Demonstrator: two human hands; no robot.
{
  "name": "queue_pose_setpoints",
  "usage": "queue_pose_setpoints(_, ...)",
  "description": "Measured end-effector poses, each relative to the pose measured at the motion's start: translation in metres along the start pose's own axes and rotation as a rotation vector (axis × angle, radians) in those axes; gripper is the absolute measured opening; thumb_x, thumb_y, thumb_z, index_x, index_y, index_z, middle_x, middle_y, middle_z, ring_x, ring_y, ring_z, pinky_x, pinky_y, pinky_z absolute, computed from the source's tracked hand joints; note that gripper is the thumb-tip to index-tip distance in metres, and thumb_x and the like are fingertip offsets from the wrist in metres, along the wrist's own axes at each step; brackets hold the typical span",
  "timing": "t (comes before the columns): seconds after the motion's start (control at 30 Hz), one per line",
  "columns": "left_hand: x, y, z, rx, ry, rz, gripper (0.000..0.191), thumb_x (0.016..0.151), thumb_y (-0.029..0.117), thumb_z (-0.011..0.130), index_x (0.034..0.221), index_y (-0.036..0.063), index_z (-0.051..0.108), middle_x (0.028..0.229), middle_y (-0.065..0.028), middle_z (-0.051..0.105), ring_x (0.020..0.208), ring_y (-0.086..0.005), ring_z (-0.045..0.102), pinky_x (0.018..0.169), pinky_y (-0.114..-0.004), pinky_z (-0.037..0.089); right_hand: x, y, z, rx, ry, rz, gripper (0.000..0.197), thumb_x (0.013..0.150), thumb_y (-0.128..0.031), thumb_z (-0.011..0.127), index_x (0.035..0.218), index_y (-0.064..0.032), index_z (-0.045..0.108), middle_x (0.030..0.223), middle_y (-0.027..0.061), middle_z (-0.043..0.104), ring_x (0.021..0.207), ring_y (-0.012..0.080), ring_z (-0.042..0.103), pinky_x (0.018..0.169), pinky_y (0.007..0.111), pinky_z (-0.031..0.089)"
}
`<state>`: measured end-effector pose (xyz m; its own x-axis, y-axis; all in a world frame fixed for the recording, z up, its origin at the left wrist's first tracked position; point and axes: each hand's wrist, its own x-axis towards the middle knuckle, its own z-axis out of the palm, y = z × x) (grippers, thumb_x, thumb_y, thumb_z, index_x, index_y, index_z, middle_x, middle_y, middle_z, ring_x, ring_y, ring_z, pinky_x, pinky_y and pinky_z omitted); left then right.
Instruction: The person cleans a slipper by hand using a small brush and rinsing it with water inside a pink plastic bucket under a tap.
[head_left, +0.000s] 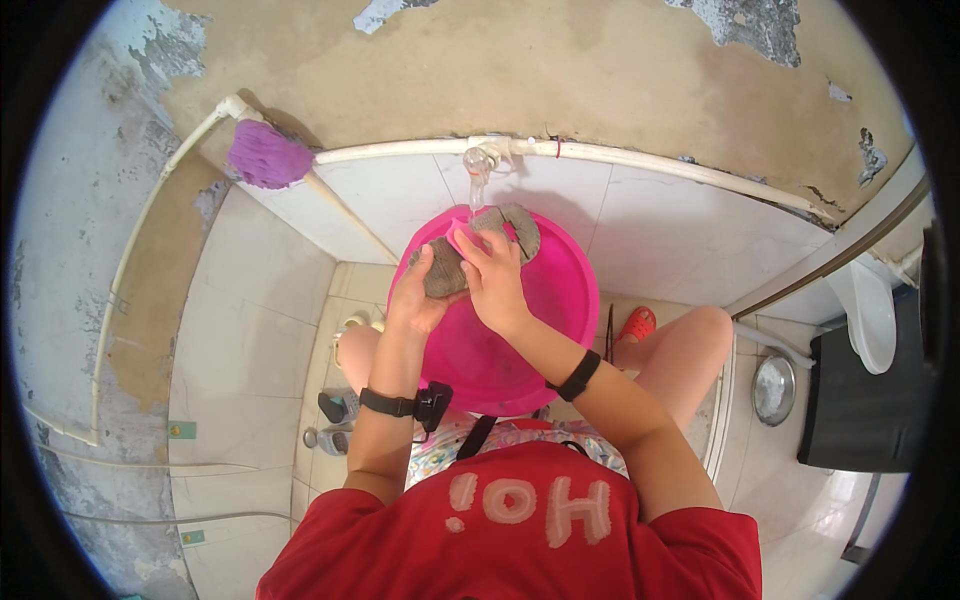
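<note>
Over a pink plastic tub (568, 315), my left hand (418, 300) grips a grey-brown, ribbed piece of footwear that looks like a slipper (446, 271). Its other end (525, 225) reaches up and right towards the tub's far rim. My right hand (495, 281) holds a small pink item (454, 231) against the slipper; fingers cover most of it, so I cannot tell whether it is a brush or a sponge. Just above both hands is a clear-handled tap (477, 176), its spout pointing down at the slipper. A thin stream may be falling from it.
A white pipe (637, 171) runs along the tiled wall behind the tub. To the left leans a mop with a purple head (270, 155). Shoes (335, 441) stand on the left floor. At right are a metal bowl (773, 390) and a dark cabinet (855, 397).
</note>
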<state>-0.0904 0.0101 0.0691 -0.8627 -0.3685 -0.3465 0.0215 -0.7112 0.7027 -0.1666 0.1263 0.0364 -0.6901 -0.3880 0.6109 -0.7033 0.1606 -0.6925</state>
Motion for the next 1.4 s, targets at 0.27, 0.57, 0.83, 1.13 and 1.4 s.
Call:
queue_pose_setpoints(0.27,-0.018,-0.010,0.005,-0.070,0.038,-0.076,0.048,0.096,0.037,0.050,0.131,0.0050,0.040,0.133,-0.0177,0.047,0.122,-0.0380,0.047,0.100,-0.061,0.038,0.019,0.091,0.007,-0.205,-0.022,0.343,0.043,0.082,-0.008,0.059,0.123,-0.0224,0.059,0.108,0.0141,0.055,0.095,0.0354,0.050,0.082,0.045,0.043)
queue_pose_setpoints(0.57,-0.026,0.003,-0.001,-0.083,0.037,0.089,0.051,0.097,0.037,0.048,0.132,0.0016,0.039,0.134,-0.0176,0.046,0.125,-0.0375,0.044,0.103,-0.059,0.036,0.015,0.055,0.002,-0.122,0.010,0.308,0.048,0.081,-0.006,0.060,0.126,-0.0223,0.057,0.106,0.0176,0.054,0.095,0.0369,0.049,0.084,0.046,0.042)
queue_pose_setpoints(0.83,-0.025,-0.003,-0.009,-0.195,0.026,0.176,0.047,0.099,0.033,0.043,0.133,0.0013,0.037,0.137,-0.0175,0.043,0.127,-0.0377,0.041,0.105,-0.058,0.034,-0.009,0.044,0.007,0.041,-0.050,0.298,0.053,0.079,-0.002,0.060,0.128,-0.0207,0.056,0.094,0.0190,0.058,0.090,0.0364,0.053,0.084,0.046,0.043)
queue_pose_setpoints(1.13,-0.049,-0.018,-0.022,-0.284,0.054,0.070,0.043,0.096,0.025,0.051,0.131,0.0033,0.040,0.132,-0.0156,0.046,0.124,-0.0335,0.044,0.102,-0.053,0.038,0.032,0.073,-0.032,0.959,-0.026,1.280,0.060,0.084,-0.011,0.068,0.136,-0.0258,0.042,0.108,-0.0010,0.056,0.083,0.0174,0.054,0.077,0.043,0.047)
queue_pose_setpoints(1.4,-0.036,-0.007,-0.042,0.558,0.007,-0.223,0.038,0.089,0.014,0.059,0.124,0.0033,0.049,0.117,-0.0105,0.057,0.104,-0.0240,0.059,0.087,-0.042,0.049,0.050,0.079,-0.048,1.080,-0.137,1.111,0.068,0.075,0.000,0.073,0.132,-0.0223,0.044,0.114,0.0004,0.056,0.097,0.0202,0.055,0.083,0.053,0.040)
